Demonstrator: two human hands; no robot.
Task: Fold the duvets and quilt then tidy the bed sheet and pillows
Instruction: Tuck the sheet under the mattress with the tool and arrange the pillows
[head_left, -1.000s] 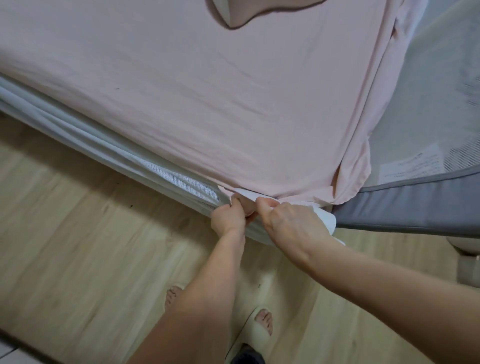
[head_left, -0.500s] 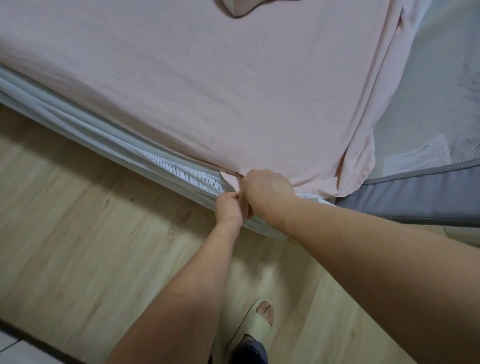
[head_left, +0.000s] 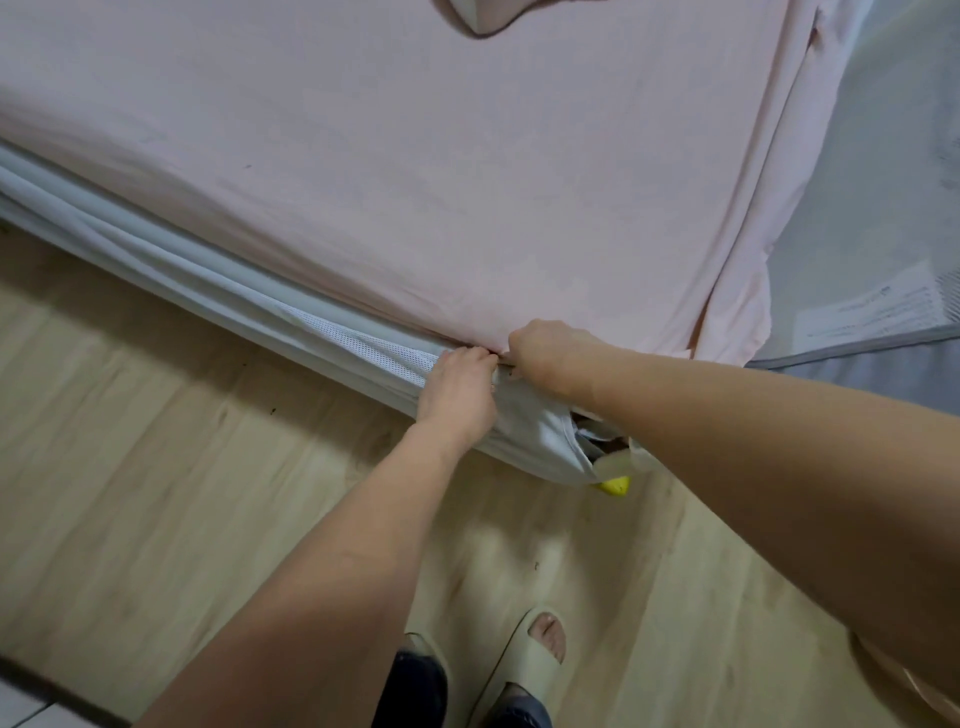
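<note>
Sheet stage in progress. Pink bed sheet (head_left: 415, 182) lies mostly smooth across the upper frame; its edge is being tucked at centre. Left hand (head_left: 460, 387) grips the grey mattress cover (head_left: 530, 431). Right hand (head_left: 545, 351) has its fingers pushed under the sheet edge, so its grip cannot be told. Loose sheet corner hangs at right. Duvets and quilt not visible; pillow (head_left: 498, 13) possibly at top edge.
</note>
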